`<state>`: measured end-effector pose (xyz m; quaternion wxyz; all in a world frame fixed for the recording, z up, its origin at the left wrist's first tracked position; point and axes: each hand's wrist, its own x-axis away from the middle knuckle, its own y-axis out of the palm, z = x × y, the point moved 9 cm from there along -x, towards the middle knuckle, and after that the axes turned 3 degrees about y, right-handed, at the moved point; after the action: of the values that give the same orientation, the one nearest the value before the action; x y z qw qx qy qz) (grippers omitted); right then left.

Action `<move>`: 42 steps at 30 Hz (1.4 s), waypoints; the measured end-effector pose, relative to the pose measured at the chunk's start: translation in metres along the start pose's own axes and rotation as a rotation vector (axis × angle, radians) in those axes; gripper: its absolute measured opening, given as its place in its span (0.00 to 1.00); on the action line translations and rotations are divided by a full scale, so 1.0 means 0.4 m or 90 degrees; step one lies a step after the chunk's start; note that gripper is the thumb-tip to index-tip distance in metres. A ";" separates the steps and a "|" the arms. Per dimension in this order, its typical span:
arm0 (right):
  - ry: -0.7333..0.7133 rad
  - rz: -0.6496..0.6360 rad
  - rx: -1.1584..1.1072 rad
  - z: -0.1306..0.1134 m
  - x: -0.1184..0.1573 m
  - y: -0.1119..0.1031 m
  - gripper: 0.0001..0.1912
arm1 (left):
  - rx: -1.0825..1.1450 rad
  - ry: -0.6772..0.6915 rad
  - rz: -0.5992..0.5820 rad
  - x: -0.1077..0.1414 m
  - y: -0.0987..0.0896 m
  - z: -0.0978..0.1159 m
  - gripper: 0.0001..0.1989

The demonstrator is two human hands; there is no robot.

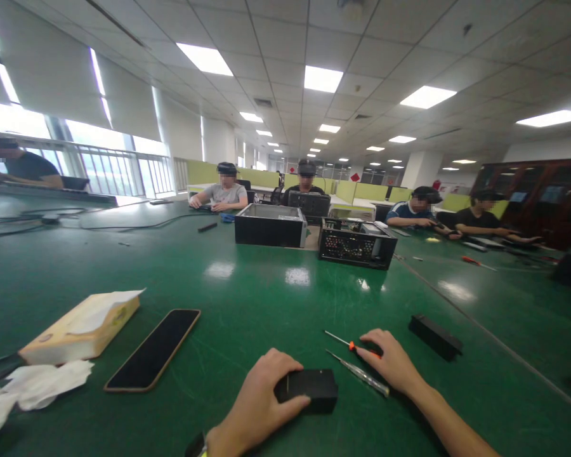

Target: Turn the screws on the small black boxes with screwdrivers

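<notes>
My left hand (pixel 266 400) is wrapped round the left end of a small black box (pixel 321 388) on the green table, thumb in front and fingers behind. To its right, my right hand (pixel 390 360) has its thumb and fingers on the handle of an orange and black screwdriver (pixel 352 346), whose shaft points to the upper left. Just below that lies a second screwdriver with a clear handle (pixel 368 379), touched by neither hand. Another black block (pixel 435 336) rests to the right of my right hand.
A phone (pixel 155 350), a tissue pack (pixel 83 327) and crumpled tissues (pixel 42 384) lie at the left. Two open metal cases (pixel 271 231) (pixel 356 247) stand further back on the green table (pixel 266 289). Several people sit around the far side.
</notes>
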<state>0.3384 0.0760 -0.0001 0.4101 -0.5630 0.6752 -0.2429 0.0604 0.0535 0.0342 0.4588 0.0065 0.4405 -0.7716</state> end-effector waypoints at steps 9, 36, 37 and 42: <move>0.017 -0.019 -0.131 -0.004 0.005 -0.017 0.17 | -0.010 0.008 0.010 0.005 -0.005 0.014 0.14; -0.099 -0.109 -0.086 -0.162 0.052 -0.119 0.13 | 0.047 0.019 0.019 0.007 0.003 0.003 0.16; -0.108 -0.113 -0.072 -0.173 0.051 -0.121 0.13 | 0.048 0.019 0.017 0.007 0.003 0.002 0.16; -0.151 -0.152 0.034 -0.256 0.037 -0.143 0.11 | 0.053 0.017 0.015 0.009 0.003 0.001 0.16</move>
<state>0.2854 0.0341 0.0966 0.4700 -0.6529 0.5434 -0.2399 0.0593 0.0503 0.0320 0.4612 0.0415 0.4138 -0.7838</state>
